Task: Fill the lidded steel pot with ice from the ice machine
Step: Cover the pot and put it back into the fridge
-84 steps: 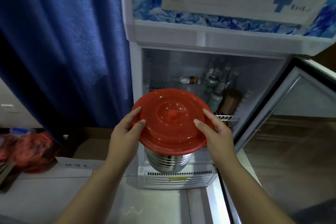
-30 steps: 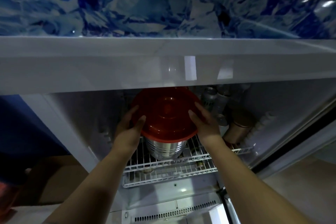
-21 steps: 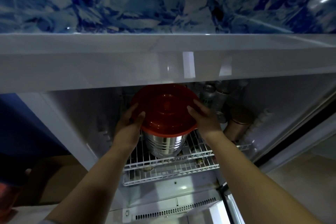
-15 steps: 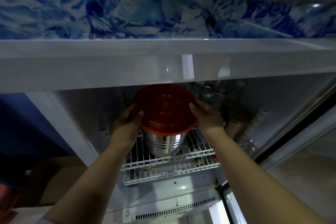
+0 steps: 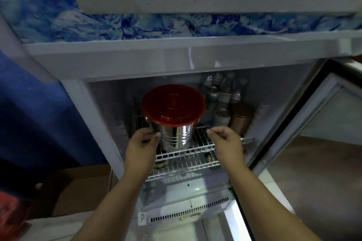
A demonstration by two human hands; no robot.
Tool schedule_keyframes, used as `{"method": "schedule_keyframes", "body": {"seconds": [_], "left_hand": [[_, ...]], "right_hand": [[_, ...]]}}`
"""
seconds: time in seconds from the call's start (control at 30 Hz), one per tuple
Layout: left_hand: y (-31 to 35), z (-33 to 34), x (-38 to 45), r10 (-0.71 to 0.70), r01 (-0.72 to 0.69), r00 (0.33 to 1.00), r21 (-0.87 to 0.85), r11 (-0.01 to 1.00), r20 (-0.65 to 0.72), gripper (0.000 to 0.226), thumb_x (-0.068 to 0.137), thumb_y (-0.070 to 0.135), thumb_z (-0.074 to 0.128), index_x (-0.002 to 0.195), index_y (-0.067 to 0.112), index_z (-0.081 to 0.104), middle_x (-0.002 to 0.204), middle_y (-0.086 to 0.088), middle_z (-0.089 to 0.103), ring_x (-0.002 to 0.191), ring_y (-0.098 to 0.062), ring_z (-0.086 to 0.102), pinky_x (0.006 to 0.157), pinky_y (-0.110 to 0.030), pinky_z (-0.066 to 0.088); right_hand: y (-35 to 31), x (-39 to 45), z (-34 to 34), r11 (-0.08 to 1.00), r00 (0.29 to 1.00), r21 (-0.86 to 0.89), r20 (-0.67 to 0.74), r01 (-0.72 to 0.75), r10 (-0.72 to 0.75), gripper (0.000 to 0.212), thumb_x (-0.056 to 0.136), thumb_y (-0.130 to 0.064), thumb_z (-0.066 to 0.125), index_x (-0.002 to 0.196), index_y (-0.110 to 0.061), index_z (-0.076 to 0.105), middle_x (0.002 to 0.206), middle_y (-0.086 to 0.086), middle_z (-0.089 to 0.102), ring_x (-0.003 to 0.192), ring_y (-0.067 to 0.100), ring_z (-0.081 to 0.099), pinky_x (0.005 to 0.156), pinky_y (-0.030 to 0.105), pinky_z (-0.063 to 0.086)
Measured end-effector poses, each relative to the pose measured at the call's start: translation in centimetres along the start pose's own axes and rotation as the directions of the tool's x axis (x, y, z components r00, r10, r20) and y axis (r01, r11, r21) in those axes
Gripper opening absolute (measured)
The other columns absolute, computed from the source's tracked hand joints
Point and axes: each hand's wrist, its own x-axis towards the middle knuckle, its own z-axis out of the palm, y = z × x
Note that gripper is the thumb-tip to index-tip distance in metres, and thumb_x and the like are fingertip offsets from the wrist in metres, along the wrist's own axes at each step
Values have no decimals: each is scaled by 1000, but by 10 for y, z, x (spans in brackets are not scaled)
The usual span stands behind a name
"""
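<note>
Pot [image 5: 175, 136] with red lid [image 5: 173, 104] upright on wire shelf [image 5: 197, 154], bottles [image 5: 221, 101] beside, left hand [image 5: 141, 146] loosely curled by pot, right hand [image 5: 226, 140] loosely curled, apart

One steel pot [image 5: 175, 136], one red lid [image 5: 173, 104], two hands, one wire shelf [image 5: 188, 159], one brown canister [image 5: 241, 118]

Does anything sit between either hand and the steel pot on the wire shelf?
Nothing visible does. The left hand is at the steel pot wall; the right hand has only bare wire shelf between.
</note>
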Motion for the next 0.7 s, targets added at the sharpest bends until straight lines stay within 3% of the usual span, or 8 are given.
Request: {"method": "schedule_keyframes", "body": {"seconds": [0.1,0.23,0.33,0.47,0.6,0.7], "left_hand": [[7,5,-32,9,-7,999,-38,999,54,17,90,28,59,106,22,58,98,6,60,86,-7,57,62,-17,43],[14,16,-72,19,-6,990,-95,995,138,11,89,27,60,99,22,60,95,7,59,84,-9,58,70,-27,50],[22,29,-100,60,-36,974,-114,993,218,5,88,26,62,92,23,63,86,3,61,77,-13,57,66,-25,44],[44,50,-139,121,-72,943,-166,983,309,1,86,22,64,86,23,65,77,2,62,71,-12,56,66,-25,43],[69,73,-170,201,-134,894,-189,973,401,2,86,24,64,86,24,67,82,3,67,76,-13,61,68,-27,47],[94,89,-194,286,-196,844,-236,952,453,3,86,22,65,84,23,67,79,4,67,77,-13,63,72,-30,52]], "right_hand": [[2,-29,-17,1000,999,-16,22,-27,28,6,87,-20,67,82,-20,66,82,-2,66,78,11,59,68,24,43],[-2,-65,-48,1000,1000,-23,7,11,-11,12,88,-18,67,75,-20,67,74,-3,65,72,13,58,68,27,45],[-9,-89,-78,999,999,-15,-16,43,-43,12,87,-18,67,75,-17,67,70,-4,64,67,12,57,63,28,45],[-20,-119,-123,994,988,-20,-114,107,-109,15,85,-16,70,71,-20,66,56,-15,62,57,-2,55,62,24,43],[-34,-150,-170,982,964,-65,-190,175,-184,12,84,-16,71,73,-20,69,67,-7,68,67,9,62,69,35,51],[-51,-179,-206,928,899,-240,-270,285,-346,11,85,-19,70,75,-25,69,73,-6,69,72,8,64,69,24,51]]}}
